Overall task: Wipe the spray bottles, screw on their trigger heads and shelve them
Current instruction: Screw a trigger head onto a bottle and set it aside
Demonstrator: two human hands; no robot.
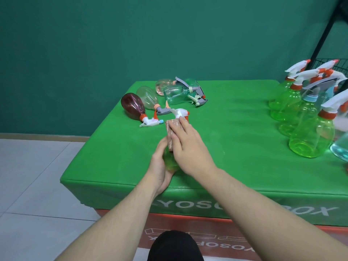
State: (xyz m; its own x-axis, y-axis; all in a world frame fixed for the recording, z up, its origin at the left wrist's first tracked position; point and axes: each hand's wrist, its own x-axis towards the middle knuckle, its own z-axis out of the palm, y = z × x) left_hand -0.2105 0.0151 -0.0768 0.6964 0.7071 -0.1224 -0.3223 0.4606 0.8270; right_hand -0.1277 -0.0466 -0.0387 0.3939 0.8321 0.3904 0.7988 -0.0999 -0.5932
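Green bottle (170, 162) mid-wipe: my left hand (160, 166) grips it, right hand (185, 146) presses the cloth (174, 133) flat-fingered. Five lying bottles (174, 95) remain; upright ones (310, 140) wait unshelved on the tabletop (235, 129).

Readable text, all of it upside down from where I sit:
- Front drop of the green cover (244, 200): white letters "YOSO" then "BOX"; my right forearm (263, 204) hides the middle.
- Red box front (169, 221) below the cover: white "YOSO" by my knee, next letter partly visible, maybe "F"; "OX" further left, under white outline drawings of boxes.

Can't read any label on the bottles or trigger heads.
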